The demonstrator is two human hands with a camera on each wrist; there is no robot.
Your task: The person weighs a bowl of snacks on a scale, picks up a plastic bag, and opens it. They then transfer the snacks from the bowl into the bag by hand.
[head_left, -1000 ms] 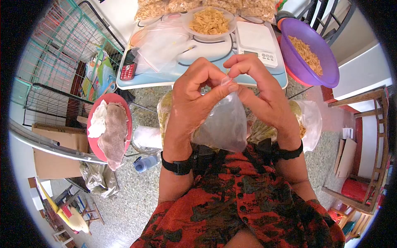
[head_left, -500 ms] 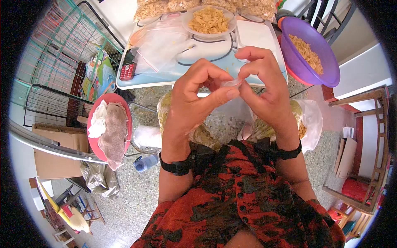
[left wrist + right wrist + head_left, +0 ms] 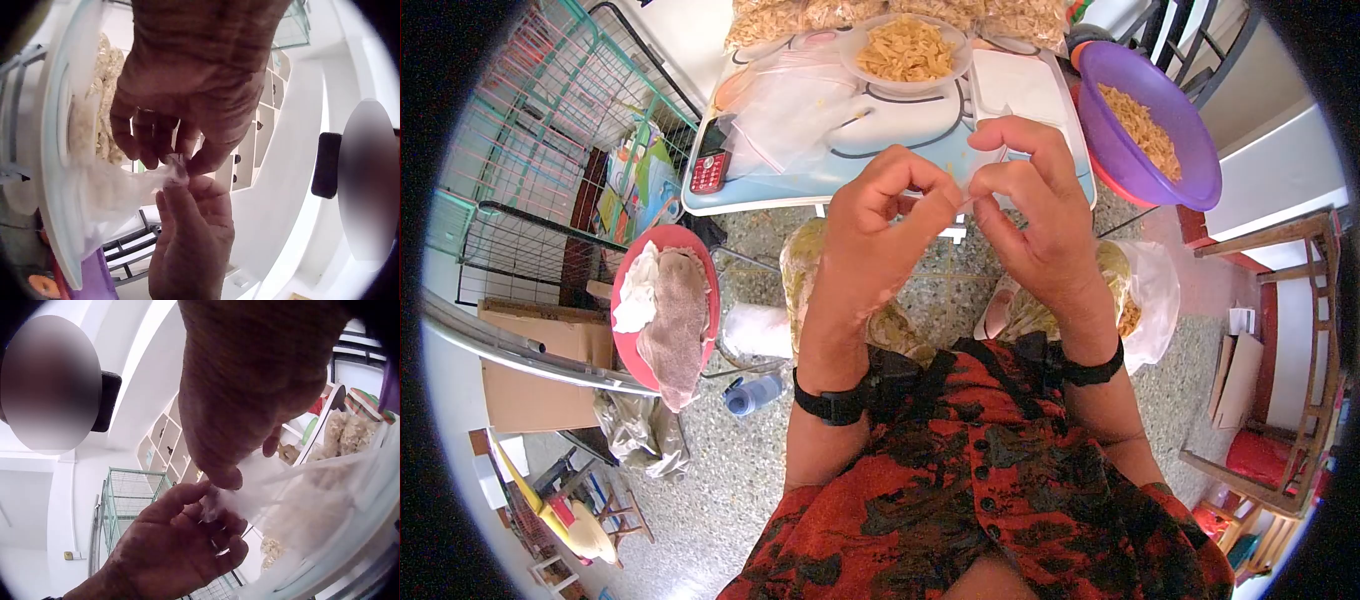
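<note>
Both hands are raised in front of the table, fingertips meeting at a clear plastic bag (image 3: pixel 134 187). My left hand (image 3: pixel 885 225) pinches the bag's gathered edge between thumb and fingers. Facing it, my right hand (image 3: pixel 1035 215) pinches the same edge with thumb and index finger, its other fingers loosely bent. From above, the hands hide most of the bag. The right wrist view shows its thin film (image 3: pixel 250 487) spreading from the fingertips toward the table side.
On the table (image 3: pixel 800 200) are flat plastic bags (image 3: pixel 785 120), a bowl (image 3: pixel 858 70) of fried chips, a white scale (image 3: pixel 1020 85) and a red phone (image 3: pixel 710 172). Filled bags (image 3: pixel 850 12) line the back. A purple basin (image 3: pixel 1200 150) holds more chips at right; a red stool (image 3: pixel 632 345) carries cloths at left.
The bag hung down toward the lap and has swung up and away, out of sight behind the hands from above. The right hand shifted slightly right and covers more of the scale.
</note>
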